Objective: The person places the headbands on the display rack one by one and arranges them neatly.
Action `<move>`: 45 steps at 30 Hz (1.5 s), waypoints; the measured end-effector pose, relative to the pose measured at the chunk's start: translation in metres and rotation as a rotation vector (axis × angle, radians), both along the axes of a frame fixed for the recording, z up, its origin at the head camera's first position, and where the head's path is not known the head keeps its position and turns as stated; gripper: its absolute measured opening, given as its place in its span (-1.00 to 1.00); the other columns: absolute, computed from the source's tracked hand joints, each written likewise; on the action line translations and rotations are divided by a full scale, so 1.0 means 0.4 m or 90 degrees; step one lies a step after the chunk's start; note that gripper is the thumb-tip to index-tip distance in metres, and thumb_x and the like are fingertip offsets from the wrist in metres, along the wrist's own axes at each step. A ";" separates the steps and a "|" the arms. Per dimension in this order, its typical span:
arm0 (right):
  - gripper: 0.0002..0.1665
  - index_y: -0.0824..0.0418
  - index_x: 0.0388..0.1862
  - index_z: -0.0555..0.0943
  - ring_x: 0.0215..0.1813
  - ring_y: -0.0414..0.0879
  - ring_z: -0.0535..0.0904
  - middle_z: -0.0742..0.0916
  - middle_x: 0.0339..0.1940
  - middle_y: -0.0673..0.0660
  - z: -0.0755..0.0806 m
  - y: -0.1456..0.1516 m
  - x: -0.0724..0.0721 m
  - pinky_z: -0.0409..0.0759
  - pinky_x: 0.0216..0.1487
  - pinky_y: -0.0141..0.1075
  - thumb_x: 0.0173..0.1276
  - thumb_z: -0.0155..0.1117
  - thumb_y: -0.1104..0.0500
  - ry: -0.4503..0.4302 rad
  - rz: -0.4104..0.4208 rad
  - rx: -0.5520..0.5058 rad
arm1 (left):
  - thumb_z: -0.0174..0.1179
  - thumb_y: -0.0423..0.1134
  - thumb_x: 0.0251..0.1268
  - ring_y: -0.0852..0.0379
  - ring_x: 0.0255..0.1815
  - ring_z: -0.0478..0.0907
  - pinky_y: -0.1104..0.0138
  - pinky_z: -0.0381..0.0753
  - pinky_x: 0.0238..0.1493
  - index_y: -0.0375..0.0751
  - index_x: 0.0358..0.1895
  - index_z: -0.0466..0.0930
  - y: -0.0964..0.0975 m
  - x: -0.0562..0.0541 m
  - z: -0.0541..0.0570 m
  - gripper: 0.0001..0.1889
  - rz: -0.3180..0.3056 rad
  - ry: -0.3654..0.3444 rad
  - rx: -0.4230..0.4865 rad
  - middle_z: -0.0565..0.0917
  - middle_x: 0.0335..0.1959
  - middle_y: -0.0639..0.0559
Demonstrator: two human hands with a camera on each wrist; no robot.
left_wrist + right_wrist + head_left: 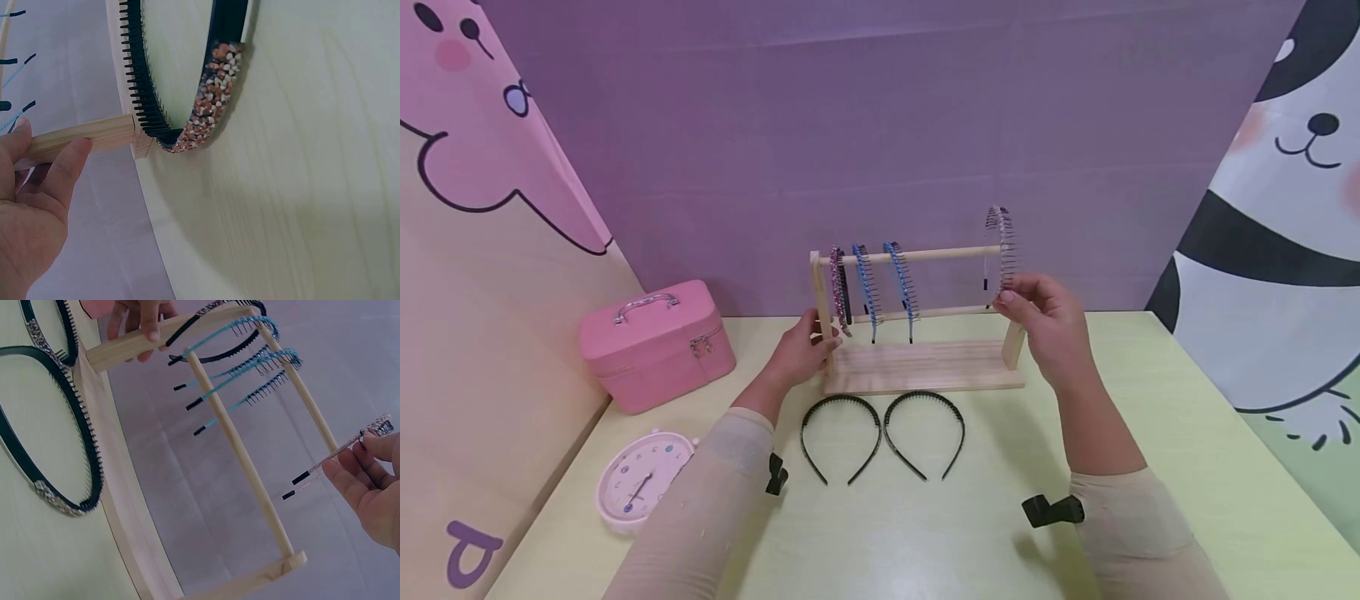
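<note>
A wooden headband rack (925, 367) stands on the table, with an upright at each end and two rods between them. My left hand (801, 350) grips its left upright (81, 139). With thumb and fingers, my right hand (1048, 325) pinches a thin pinkish wire-toothed headband (340, 450) at the right end of the top rod, its arch rising above that rod. Two blue headbands (865, 279) hang on the rack's left half. Beside the left upright hang a glittery pink headband (837, 283) and a dark one (847, 292).
Two black headbands with beaded parts, a left one (805, 417) and a right one (958, 417), lie on the table before the rack. A pink case (655, 350) and a pink clock (643, 479) stand at the left. A purple cloth (880, 125) hangs behind.
</note>
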State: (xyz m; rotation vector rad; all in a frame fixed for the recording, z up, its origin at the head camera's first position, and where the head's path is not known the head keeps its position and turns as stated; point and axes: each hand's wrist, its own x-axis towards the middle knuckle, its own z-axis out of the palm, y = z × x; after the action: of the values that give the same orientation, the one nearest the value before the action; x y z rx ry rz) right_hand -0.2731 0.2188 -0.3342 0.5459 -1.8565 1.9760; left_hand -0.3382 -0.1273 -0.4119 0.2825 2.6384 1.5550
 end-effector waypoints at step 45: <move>-0.59 0.23 0.14 0.50 0.03 -0.01 0.60 0.62 0.00 0.18 -0.125 -0.098 -0.022 0.64 0.06 -0.23 0.45 0.24 0.02 -0.193 0.006 0.310 | 0.08 -0.19 0.51 -0.07 0.32 0.47 0.04 0.64 0.03 -0.12 0.39 0.19 -0.001 -0.003 -0.005 -0.51 -0.001 0.003 0.003 0.50 0.20 -0.09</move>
State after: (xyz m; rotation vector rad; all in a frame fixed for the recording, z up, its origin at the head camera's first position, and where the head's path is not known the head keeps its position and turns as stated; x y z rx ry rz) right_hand -0.2820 0.1795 -0.3842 0.3962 -2.5516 1.6793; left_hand -0.3395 -0.1276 -0.4140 0.2895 2.6373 1.5626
